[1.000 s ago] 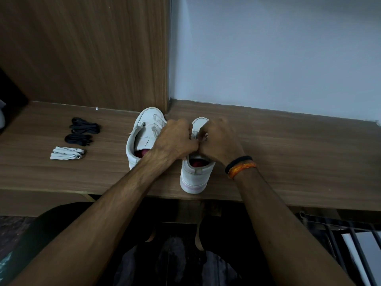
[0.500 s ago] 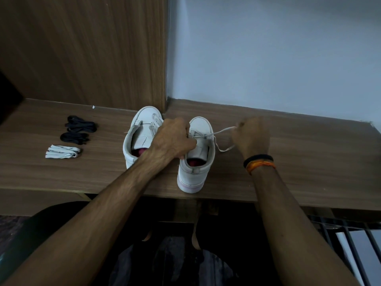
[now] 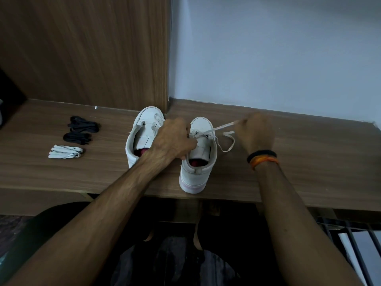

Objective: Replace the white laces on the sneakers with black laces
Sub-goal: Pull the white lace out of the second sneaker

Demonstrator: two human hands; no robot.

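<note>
Two white sneakers stand side by side on the wooden shelf (image 3: 309,162), toes toward the wall. My left hand (image 3: 173,139) grips the left side and lace area of the right sneaker (image 3: 198,162). My right hand (image 3: 255,133) pinches the white lace (image 3: 218,129), which runs taut from the eyelets out to the right, with a loose loop lying on the shelf below it. The left sneaker (image 3: 142,133) sits partly behind my left hand, still laced in white. Two bundles of black laces (image 3: 82,130) lie at the left.
A bundled white lace (image 3: 65,151) lies just in front of the black bundles. A wooden panel (image 3: 82,48) and a pale wall (image 3: 268,48) rise behind the shelf. The right sneaker's heel hangs slightly over the shelf's front edge. A metal rack (image 3: 350,244) shows below right.
My right hand has moved from the sneaker out to the right, drawing the white lace out of the right sneaker. My left hand has stayed on the sneaker.
</note>
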